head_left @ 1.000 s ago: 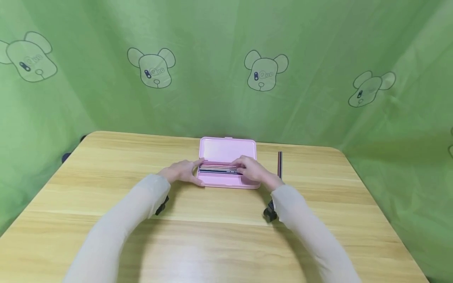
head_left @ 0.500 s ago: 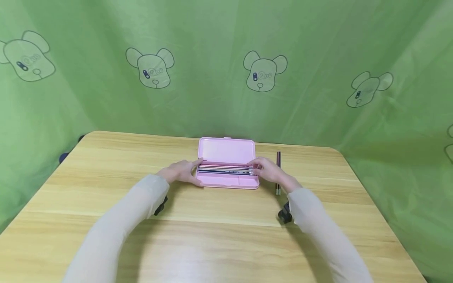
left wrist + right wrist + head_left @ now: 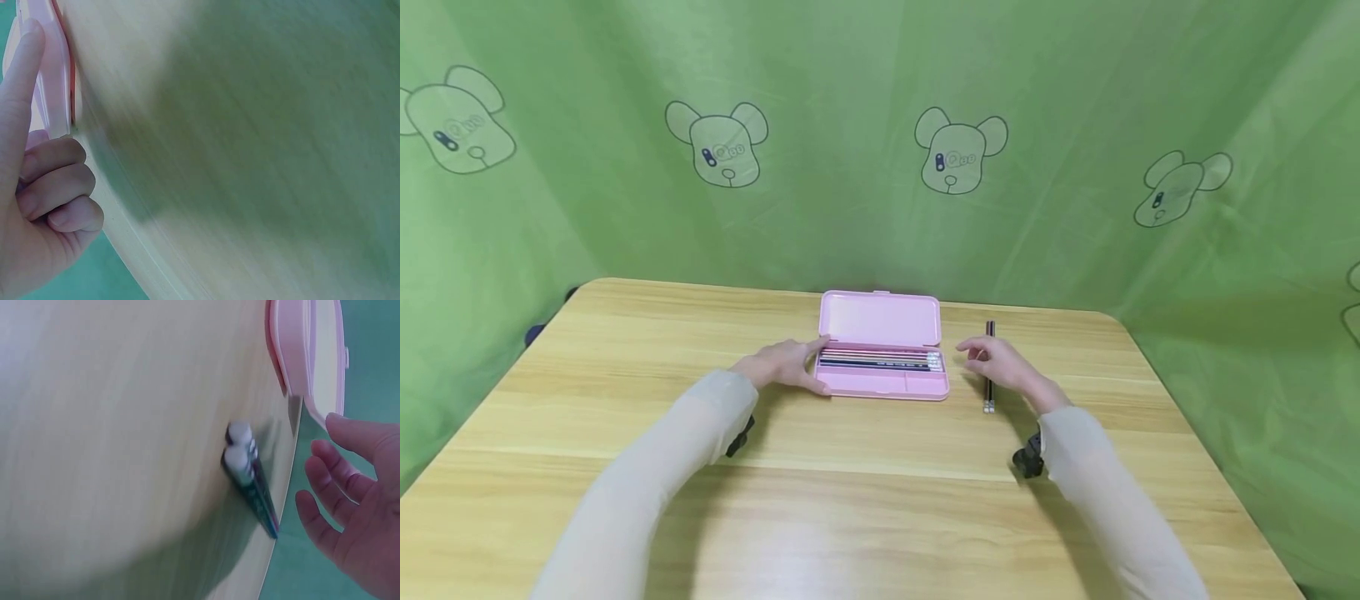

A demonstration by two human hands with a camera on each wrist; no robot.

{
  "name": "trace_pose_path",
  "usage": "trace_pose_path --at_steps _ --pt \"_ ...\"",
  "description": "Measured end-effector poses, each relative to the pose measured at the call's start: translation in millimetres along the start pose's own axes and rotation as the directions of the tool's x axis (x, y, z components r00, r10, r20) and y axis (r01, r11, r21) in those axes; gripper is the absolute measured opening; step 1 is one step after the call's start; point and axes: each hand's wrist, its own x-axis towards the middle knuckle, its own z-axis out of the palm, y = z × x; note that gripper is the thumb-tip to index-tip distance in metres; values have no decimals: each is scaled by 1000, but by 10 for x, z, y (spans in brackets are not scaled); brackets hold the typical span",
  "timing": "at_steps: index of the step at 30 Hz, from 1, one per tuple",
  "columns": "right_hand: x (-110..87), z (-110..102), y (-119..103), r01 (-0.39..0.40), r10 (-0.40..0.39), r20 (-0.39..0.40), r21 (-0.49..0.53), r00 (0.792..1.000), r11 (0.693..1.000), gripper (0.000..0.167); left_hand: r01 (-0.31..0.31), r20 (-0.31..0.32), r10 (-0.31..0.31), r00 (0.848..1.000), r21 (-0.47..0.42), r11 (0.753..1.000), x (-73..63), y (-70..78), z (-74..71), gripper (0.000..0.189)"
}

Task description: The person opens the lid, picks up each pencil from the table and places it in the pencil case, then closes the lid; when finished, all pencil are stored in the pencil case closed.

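A pink pencil case [image 3: 861, 383] lies with its lid raised near the back edge of the table. Several pencils [image 3: 876, 362] rest side by side in its long rear compartment, eraser ends to the right. My left hand [image 3: 786, 365] grips the case's left end between thumb and forefinger; in the left wrist view its other fingers [image 3: 59, 181] are curled. To the right of the case, my right hand [image 3: 1003, 367] hovers over two dark pencils [image 3: 988, 396] on the table, its fingers relaxed and holding nothing. The right wrist view shows the pencils' white eraser ends [image 3: 237, 456].
The wooden table [image 3: 865, 517] spreads out in front of both arms. A green curtain [image 3: 850, 225] with printed bear heads hangs close behind the table's back edge. A black wrist camera [image 3: 1028, 457] sits under the right sleeve.
My right hand has withdrawn from the pencils in the case and moved right, above the two loose pencils. The erasers in the case have come into sight. My left hand has stayed put.
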Motion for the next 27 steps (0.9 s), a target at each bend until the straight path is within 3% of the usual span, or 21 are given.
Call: trace_pose_path --at_steps 9,19,27 --pt "-85 -73 132 -144 145 -20 15 989 989 39 1 -1 -1 1000 -12 1000 -17 -4 -4 103" --pt "-70 -64 165 -268 267 -22 -45 963 962 49 -8 -3 8 1000 -21 1000 6 -13 4 105" --pt "-72 -54 208 -353 353 -1 -12 936 936 56 2 -1 -2 1000 -13 1000 17 -13 4 105"
